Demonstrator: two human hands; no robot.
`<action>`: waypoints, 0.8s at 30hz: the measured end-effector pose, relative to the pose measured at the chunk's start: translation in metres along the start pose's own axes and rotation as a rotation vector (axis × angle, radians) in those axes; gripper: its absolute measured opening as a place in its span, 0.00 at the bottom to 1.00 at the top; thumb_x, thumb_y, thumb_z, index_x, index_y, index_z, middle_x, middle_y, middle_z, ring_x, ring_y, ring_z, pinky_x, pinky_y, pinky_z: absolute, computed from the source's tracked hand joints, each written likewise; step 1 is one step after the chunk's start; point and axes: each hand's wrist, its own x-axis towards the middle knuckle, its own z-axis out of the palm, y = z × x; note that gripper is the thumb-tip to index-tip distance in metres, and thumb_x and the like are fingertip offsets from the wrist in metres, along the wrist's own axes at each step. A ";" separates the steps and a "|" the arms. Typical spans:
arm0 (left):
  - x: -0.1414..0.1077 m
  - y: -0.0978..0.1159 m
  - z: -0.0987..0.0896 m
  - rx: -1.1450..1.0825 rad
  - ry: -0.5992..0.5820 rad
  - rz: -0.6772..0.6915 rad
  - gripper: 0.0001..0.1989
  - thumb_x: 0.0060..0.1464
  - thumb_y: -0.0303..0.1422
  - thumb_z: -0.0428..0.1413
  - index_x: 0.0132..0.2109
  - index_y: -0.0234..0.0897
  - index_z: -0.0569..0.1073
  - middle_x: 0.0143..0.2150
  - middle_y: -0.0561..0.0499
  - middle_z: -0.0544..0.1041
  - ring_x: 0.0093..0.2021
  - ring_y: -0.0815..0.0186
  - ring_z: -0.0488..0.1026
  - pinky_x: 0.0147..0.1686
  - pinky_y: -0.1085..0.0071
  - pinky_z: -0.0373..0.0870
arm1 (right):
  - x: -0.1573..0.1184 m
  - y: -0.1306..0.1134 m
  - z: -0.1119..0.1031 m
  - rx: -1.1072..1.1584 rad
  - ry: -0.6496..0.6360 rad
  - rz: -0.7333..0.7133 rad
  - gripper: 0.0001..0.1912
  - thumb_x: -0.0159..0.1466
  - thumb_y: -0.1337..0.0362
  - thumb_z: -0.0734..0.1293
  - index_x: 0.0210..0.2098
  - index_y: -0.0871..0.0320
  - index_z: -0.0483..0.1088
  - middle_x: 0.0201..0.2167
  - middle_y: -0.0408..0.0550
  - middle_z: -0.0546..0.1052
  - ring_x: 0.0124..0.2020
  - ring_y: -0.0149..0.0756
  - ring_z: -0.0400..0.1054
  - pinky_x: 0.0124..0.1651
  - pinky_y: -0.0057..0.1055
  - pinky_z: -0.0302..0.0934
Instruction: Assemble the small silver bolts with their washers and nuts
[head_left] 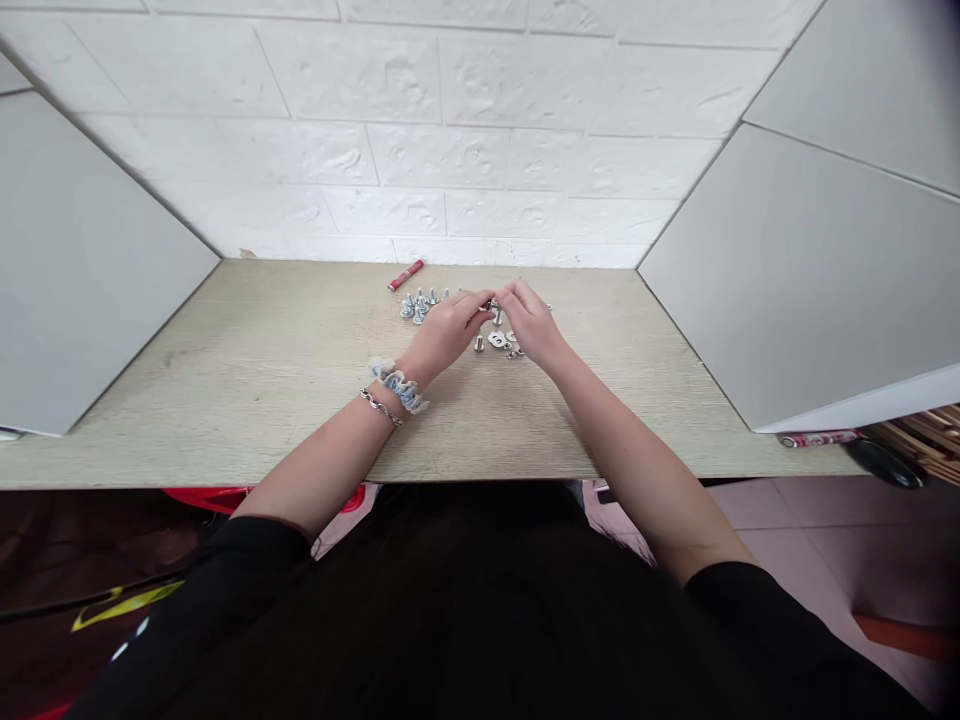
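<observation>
The left hand's grip [448,332] is pinched, thumb and fingertips pressed together on a small metal piece [490,305], too small to tell exactly what it is. The right hand's grip [531,322] has its fingers [519,292] curved and held close together, reaching in from the other side right up against that piece; whether they hold it too, I cannot tell. So the piece sits between the two grips, above the middle of the worktop [247,380].

Just below the hands lie a loose silver bolt [479,343], a flat metal plate with a hole [497,340] and a few small nuts [513,352]. Just beside the left hand stands a cluster of silver bolts [416,307], heads and shanks crowded together. Beyond them, near the wall, lies a red tube [406,275], well apart from the grips.

A blue-and-white scrunchie [398,387] and a chain bracelet [380,407] circle the left wrist. Grey side panels [82,260] flank the worktop, and behind it rises a white brick-textured wall [375,130].
</observation>
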 end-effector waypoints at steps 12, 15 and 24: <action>0.000 -0.002 0.002 0.013 -0.021 -0.040 0.11 0.60 0.32 0.50 0.48 0.34 0.70 0.39 0.46 0.76 0.39 0.67 0.72 0.38 0.71 0.67 | 0.001 0.002 0.001 0.104 0.010 -0.075 0.17 0.53 0.67 0.61 0.42 0.53 0.54 0.49 0.47 0.62 0.50 0.36 0.57 0.49 0.36 0.56; -0.001 -0.002 0.002 0.002 -0.022 -0.037 0.11 0.60 0.32 0.50 0.49 0.34 0.70 0.39 0.46 0.75 0.38 0.67 0.72 0.38 0.70 0.67 | 0.002 0.001 0.002 0.087 0.034 -0.073 0.16 0.54 0.67 0.60 0.41 0.53 0.54 0.48 0.47 0.62 0.52 0.36 0.56 0.53 0.36 0.53; -0.001 -0.001 -0.001 0.005 -0.034 -0.042 0.12 0.61 0.31 0.49 0.49 0.35 0.69 0.38 0.47 0.75 0.39 0.66 0.71 0.39 0.70 0.66 | -0.002 0.001 0.000 -0.010 -0.072 0.074 0.30 0.61 0.38 0.52 0.22 0.58 0.61 0.24 0.46 0.68 0.31 0.34 0.63 0.37 0.30 0.55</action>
